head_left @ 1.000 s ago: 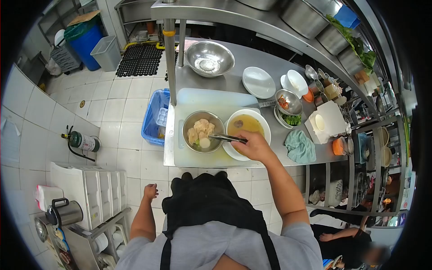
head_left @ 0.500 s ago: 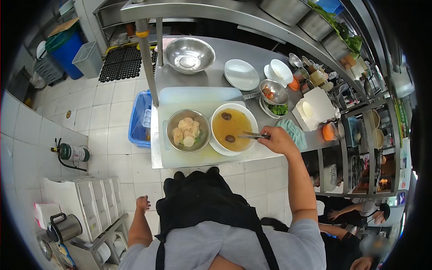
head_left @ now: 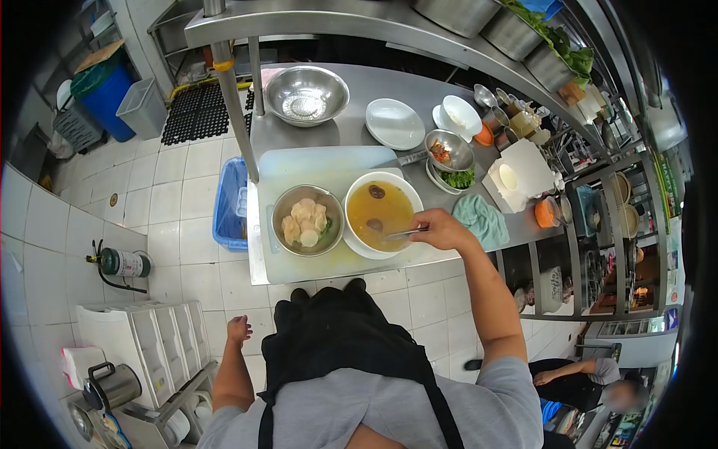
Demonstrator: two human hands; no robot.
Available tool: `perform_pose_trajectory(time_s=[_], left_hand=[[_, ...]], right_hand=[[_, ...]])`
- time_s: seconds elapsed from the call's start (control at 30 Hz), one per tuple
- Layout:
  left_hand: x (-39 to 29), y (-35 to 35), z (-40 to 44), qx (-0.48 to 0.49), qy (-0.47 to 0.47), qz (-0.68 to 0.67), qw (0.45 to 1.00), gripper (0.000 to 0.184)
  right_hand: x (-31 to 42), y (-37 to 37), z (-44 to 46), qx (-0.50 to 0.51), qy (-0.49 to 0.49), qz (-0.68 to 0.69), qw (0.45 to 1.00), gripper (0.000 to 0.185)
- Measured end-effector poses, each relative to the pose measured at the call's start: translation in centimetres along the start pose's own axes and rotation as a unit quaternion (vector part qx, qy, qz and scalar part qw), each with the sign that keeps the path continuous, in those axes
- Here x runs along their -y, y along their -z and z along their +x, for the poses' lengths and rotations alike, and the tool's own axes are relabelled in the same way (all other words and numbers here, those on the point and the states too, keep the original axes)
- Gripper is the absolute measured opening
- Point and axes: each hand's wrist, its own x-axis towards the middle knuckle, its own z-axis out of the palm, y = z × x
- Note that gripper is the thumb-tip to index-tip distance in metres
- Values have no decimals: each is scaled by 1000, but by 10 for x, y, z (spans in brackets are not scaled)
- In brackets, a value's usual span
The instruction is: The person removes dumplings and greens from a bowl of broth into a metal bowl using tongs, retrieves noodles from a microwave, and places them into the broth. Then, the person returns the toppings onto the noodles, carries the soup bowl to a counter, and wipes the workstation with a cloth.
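Observation:
My right hand [head_left: 441, 229] is closed around metal tongs [head_left: 400, 234], whose tips dip into the broth near the right side of a white bowl [head_left: 419, 196]. Two dark round pieces, perhaps mushrooms, show in the yellow broth [head_left: 385, 207]. Left of it, a steel bowl [head_left: 278, 234] holds pale dumplings [head_left: 305, 217] and some green bits. Both bowls stand on a pale cutting board [head_left: 280, 162]. Down at my side over the floor, my left hand [head_left: 238, 329] holds nothing, its fingers loosely curled and a little apart.
Behind the board are a large steel bowl [head_left: 307, 96], a white plate [head_left: 394, 123] and a knife [head_left: 410, 159]. To the right lie a small bowl of red pieces [head_left: 449, 150], chopped greens [head_left: 457, 178] and a green cloth [head_left: 481, 221]. A co-worker [head_left: 580, 378] is at lower right.
The tongs have moved from the steel bowl of dumplings to the right, and their tips are now in the broth. The view has shifted, and the co-workers at lower right have changed position.

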Motion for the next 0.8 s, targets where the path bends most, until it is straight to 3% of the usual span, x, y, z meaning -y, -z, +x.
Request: perform_pose_trajectory(time_s=[0.2, 0.33, 0.57, 0.73, 0.8], left_hand=[[32, 7, -1, -8, 57, 3, 998, 43], [37, 6, -3, -8, 56, 0, 998, 43], [15, -3, 4, -2, 20, 5, 1000, 43], [2, -7, 6, 0, 9, -4, 1000, 42], [0, -6, 5, -2, 3, -12, 1000, 41]], right_hand=[[13, 24, -22, -68, -26, 86, 994, 15], [33, 35, -37, -108, -76, 95, 987, 11], [39, 21, -17, -118, -58, 143, 981, 14], [67, -29, 34, -84, 124, 72, 986, 21], [75, -34, 41, -97, 128, 73, 984, 21]])
